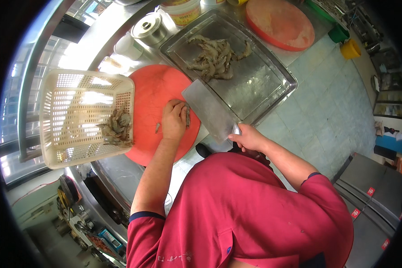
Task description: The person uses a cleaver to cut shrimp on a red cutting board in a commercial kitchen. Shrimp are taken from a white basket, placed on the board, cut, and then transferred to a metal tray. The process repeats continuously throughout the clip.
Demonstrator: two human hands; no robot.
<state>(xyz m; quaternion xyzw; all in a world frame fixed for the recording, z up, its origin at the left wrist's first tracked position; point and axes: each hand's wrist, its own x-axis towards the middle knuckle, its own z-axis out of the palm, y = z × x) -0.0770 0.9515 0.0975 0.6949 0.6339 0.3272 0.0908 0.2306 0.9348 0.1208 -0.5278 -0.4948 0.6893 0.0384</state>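
My left hand (175,119) rests on the round red cutting board (147,97), its fingers curled over a raw shrimp (188,117) near the board's right edge. In my right hand (249,137) is the handle of a wide-bladed cleaver (209,110); the blade reaches over the board's edge and the tray's near side, with its far corner close to the shrimp. A small cut shrimp piece (157,127) lies left of my left hand. Beyond the cleaver, a pile of shrimp (214,57) lies in the rectangular metal tray (271,95).
A cream perforated plastic basket (87,162) with more shrimp (115,129) overlaps the board's left side. Behind stand a lidded metal pot (149,28), a white plastic tub (182,11) and another round red board (279,23). Tiled floor (321,90) lies to the right.
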